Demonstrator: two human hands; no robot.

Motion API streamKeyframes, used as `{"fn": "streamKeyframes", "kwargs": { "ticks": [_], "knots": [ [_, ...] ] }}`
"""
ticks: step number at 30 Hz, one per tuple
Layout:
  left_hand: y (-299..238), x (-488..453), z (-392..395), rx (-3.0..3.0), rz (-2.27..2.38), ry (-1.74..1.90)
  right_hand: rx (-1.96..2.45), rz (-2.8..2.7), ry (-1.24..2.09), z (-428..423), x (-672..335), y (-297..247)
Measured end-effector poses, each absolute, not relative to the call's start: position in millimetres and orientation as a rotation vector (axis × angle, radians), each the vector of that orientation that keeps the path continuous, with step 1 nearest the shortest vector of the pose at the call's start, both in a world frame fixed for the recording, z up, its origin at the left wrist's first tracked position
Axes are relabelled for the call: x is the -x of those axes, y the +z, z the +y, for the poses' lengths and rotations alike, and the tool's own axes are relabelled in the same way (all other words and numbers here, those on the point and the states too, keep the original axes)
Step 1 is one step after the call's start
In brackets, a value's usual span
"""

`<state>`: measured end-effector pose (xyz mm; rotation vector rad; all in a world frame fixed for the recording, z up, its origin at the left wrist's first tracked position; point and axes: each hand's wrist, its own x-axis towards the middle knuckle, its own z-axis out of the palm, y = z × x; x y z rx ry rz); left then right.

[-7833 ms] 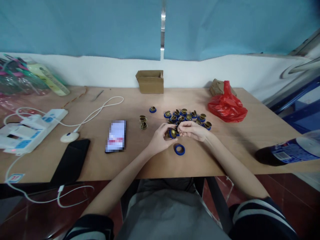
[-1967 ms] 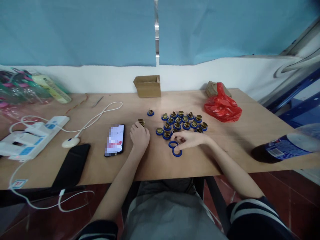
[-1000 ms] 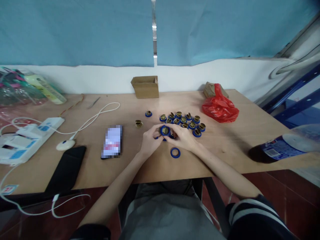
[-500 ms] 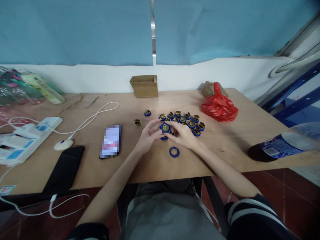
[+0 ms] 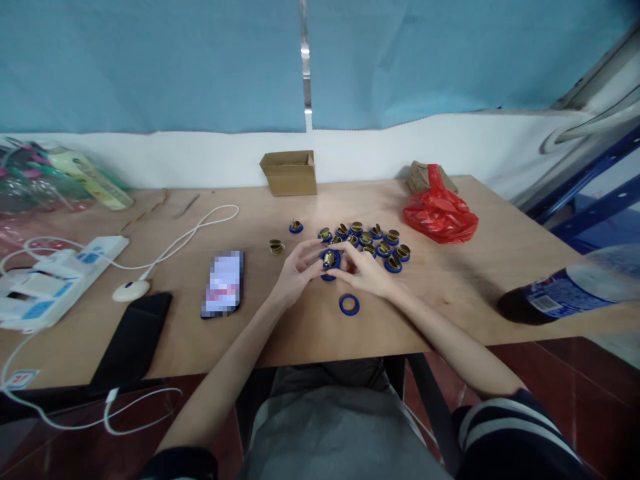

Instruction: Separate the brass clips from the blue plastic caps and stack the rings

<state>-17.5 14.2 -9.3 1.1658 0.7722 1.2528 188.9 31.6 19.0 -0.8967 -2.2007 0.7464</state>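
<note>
Between the fingertips of both hands is a brass-coloured round fitting with a blue ring (image 5: 329, 259) around it. My left hand (image 5: 295, 270) grips its left side, and my right hand (image 5: 367, 270) grips the right side. Under it, another blue ring shows in part, mostly hidden by the held piece. Nearer to me a loose blue ring (image 5: 349, 305) lies flat on the table. Just beyond my right hand several brass fittings in blue rings (image 5: 383, 249) sit in a cluster. Left of my left hand stands a brass fitting (image 5: 276, 247) with no blue ring visible; farther back is one in a blue ring (image 5: 296, 227).
A phone with a lit screen (image 5: 223, 283), a black phone (image 5: 133, 339) and a white power strip (image 5: 60, 287) with cables lie to the left. At the back are a cardboard box (image 5: 291, 175) and a red plastic bag (image 5: 441, 215). A cola bottle (image 5: 555, 293) lies at right.
The held fitting has tilted and shifted slightly between my fingertips. Both hands stay nearly in place, and the view has moved a little.
</note>
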Motion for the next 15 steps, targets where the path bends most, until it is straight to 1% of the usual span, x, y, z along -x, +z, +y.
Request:
{"fn": "streamKeyframes", "kwargs": {
  "ticks": [15],
  "knots": [
    [-7.2, 15.7, 13.3, -1.121, 0.743, 1.282, 0.792, -2.044, 1.243, 44.5, -191.1, 7.6]
  ]
}}
